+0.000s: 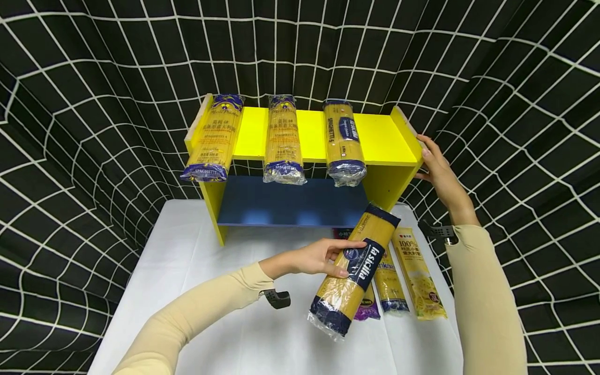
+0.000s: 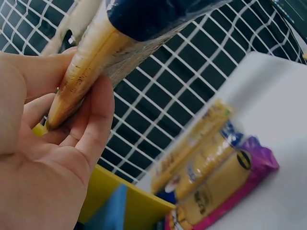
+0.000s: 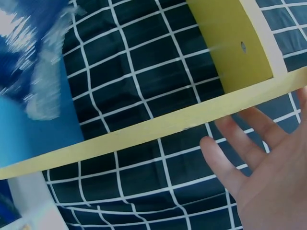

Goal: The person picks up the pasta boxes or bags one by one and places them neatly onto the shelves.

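My left hand (image 1: 307,259) grips a pack of spaghetti (image 1: 335,294) with a dark blue "la sicilia" label, thumb on the front and fingers behind. The pack is tilted, held in front of the shelf's right half. In the left wrist view its edge lies between the thumb and fingers (image 2: 98,112). My right hand (image 1: 442,177) touches the outer right side of the yellow shelf unit (image 1: 311,138), near the top; the right wrist view shows its fingers extended against the panel edge (image 3: 158,123).
On the top board lie three spaghetti packs: left (image 1: 215,130), middle (image 1: 283,135) and right (image 1: 341,146). Below is a blue board (image 1: 290,200). On the white table (image 1: 197,312), more pasta packs lie at right, including a yellow one (image 1: 417,271) and a purple-ended one (image 2: 261,158).
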The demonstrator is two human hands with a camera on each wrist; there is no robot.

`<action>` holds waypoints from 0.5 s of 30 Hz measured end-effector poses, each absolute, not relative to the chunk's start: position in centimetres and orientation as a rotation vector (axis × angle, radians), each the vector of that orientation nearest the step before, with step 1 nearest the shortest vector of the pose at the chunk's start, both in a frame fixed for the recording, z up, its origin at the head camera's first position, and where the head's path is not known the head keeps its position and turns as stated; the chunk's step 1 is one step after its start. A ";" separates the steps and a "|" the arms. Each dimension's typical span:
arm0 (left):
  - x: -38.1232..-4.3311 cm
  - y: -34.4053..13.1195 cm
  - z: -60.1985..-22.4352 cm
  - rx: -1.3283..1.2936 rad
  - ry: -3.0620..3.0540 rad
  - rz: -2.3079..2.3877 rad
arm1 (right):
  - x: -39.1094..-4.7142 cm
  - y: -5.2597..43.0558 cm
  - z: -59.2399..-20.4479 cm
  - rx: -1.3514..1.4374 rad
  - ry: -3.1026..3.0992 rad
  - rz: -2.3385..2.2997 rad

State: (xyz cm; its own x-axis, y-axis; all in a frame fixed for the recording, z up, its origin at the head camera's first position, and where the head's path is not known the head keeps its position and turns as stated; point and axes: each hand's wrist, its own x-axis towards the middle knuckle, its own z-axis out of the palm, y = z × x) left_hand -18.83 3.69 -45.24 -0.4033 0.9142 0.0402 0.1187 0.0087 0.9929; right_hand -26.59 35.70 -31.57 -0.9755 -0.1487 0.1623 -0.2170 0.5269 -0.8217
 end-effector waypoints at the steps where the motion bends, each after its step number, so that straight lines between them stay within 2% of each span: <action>1: -18.8 3.7 -44.9 1.083 1.578 1.476 | -26.7 35.7 -31.6 0.333 -2.679 1.469; 15: -18.7 4.0 -40.4 1.147 1.565 1.552 | -26.7 35.7 -31.9 0.320 -2.691 1.462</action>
State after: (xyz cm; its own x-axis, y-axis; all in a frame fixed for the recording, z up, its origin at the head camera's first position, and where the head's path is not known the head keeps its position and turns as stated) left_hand -18.68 4.02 -40.36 -0.4105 0.9022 0.1321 0.1396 -0.0810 0.9869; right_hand -26.70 35.70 -31.91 -0.9765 -0.1518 0.1530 -0.2109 0.5280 -0.8226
